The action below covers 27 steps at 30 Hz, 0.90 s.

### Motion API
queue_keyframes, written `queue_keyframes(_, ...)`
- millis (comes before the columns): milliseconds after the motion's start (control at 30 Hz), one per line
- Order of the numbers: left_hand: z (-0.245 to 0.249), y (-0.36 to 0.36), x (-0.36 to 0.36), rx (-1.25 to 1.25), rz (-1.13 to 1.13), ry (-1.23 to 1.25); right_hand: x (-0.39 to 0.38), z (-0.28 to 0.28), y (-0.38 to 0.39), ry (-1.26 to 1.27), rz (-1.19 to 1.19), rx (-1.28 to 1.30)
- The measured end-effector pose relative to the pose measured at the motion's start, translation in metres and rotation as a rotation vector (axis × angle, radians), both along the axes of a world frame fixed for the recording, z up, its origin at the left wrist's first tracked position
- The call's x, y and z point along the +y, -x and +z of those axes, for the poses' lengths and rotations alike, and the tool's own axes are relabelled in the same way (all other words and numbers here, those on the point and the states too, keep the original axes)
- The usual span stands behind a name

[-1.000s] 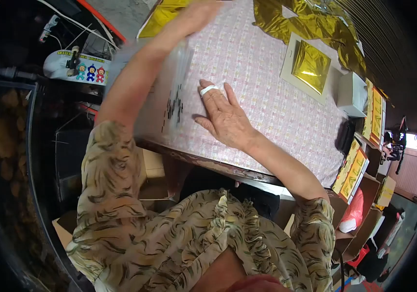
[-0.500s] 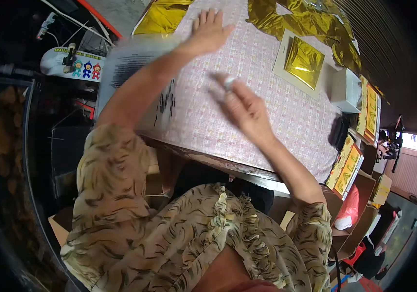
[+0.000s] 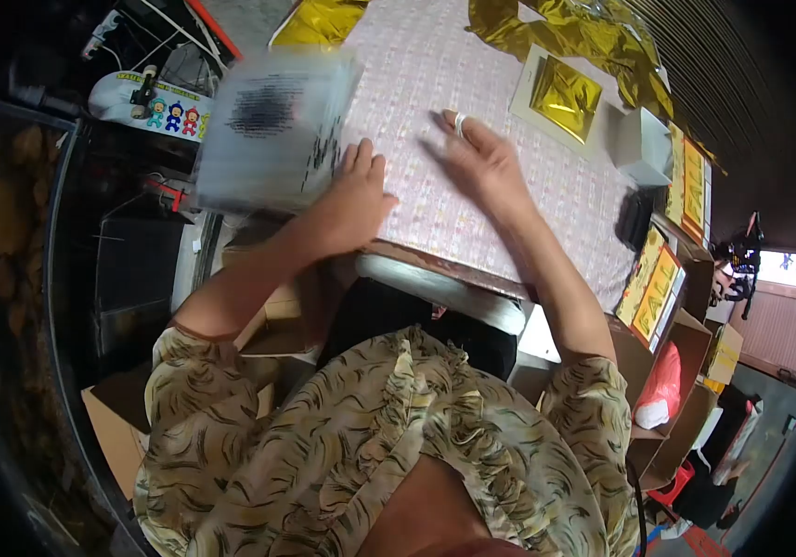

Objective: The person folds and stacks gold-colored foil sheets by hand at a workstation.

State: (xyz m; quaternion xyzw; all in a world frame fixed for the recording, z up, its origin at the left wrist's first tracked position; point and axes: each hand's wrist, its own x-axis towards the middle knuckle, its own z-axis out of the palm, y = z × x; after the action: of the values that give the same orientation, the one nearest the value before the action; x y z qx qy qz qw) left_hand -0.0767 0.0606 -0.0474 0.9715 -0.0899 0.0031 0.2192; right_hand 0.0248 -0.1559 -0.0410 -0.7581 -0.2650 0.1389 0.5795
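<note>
A thick stack of clear printed plastic bags (image 3: pixel 258 153) lies at the table's left front corner. My left hand (image 3: pixel 356 200) is open beside its right edge, fingers pointing away from me and thumb spread out over the tablecloth. Farther right, my right hand (image 3: pixel 491 167) is over the patterned tablecloth (image 3: pixel 416 93), a white wrap around one finger. Its fingers are loosely bent, with thumb and forefinger apart and nothing visible between them; motion blurs the tips. Beyond it lies a gold foil packet (image 3: pixel 567 100) on a pale card.
Gold foil sheets (image 3: pixel 546 32) are heaped at the far right, with another gold foil piece (image 3: pixel 328 20) at the far left. Along the right edge stand a white box (image 3: pixel 644 144), a black object (image 3: pixel 634 218) and boxes marked FALL (image 3: pixel 655 295). A skateboard (image 3: pixel 152 107) sits left.
My left hand has come back from the far side of the table to the bag stack's near right edge. My right hand has shifted slightly, staying over the cloth.
</note>
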Motion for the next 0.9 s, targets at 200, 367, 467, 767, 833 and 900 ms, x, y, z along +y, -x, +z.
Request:
queue_keyframes(200,0.040,-0.048,0.009,0.147,0.129,0.739,-0.009,0.026,0.007,-0.833,0.162,0.959)
queue_keyframes(367,0.065,-0.056,-0.020,0.367,-0.311,1.143,-0.017,0.044,0.018,-0.674,0.160,0.816)
queue_keyframes(467,0.074,-0.046,-0.028,0.343,-0.312,1.144,-0.026,0.049,0.022,-0.593,0.189,0.745)
queue_keyframes(767,0.076,-0.033,-0.024,0.437,-0.477,1.035,-0.042,0.065,0.044,-0.344,0.257,0.671)
queue_keyframes(833,0.073,-0.033,-0.027,0.386,-0.621,0.916,-0.045,0.067,0.050,-0.285,0.251,0.726)
queue_keyframes(900,0.070,-0.034,-0.034,0.356,-0.705,0.911,-0.050,0.060,0.050,-0.275,0.269,0.722)
